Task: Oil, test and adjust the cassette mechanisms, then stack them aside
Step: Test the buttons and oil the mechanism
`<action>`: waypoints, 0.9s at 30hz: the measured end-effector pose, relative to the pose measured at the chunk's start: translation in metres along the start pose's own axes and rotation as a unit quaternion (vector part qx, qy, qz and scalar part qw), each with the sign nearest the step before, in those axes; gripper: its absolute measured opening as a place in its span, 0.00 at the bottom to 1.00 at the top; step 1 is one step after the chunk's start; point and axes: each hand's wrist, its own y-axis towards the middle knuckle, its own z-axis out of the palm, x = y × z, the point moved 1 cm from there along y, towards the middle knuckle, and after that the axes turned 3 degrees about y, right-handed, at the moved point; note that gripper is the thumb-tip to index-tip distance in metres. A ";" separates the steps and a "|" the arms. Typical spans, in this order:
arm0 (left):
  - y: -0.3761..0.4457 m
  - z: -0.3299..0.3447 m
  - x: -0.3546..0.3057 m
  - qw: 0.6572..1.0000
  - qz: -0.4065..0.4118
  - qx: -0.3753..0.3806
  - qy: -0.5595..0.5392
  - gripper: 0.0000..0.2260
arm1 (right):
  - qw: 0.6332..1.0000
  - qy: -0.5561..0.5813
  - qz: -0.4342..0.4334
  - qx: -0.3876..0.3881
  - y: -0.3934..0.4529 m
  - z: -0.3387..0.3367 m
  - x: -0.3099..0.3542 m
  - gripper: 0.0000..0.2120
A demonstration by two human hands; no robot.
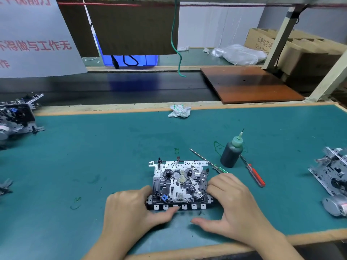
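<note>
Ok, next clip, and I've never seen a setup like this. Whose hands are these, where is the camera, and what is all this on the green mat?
There is no robot here: a person works bare-handed, and the single picture comes from a camera worn on their head, looking down.

The left hand and right hand grip the two sides of a flat metal cassette mechanism with two black spindles, the left thumb on its front row of keys.

On the green bench mat stand a dark oil bottle with a needle tip, beside a green-handled screwdriver and a red-handled screwdriver. A crumpled white wipe lies at the back edge. More mechanisms sit far left and far right.
</note>
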 end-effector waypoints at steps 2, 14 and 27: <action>0.003 -0.002 0.003 0.999 0.026 0.007 -0.021 0.27 | 1.000 -0.026 0.002 -0.015 0.000 0.001 0.000 0.25; 0.004 -0.003 0.006 0.990 0.134 0.007 -0.052 0.27 | 0.996 -0.079 0.046 -0.018 0.000 0.003 -0.001 0.26; 0.002 -0.001 0.009 0.997 0.074 -0.020 0.003 0.29 | 0.997 -0.073 0.013 -0.005 0.003 0.002 -0.002 0.25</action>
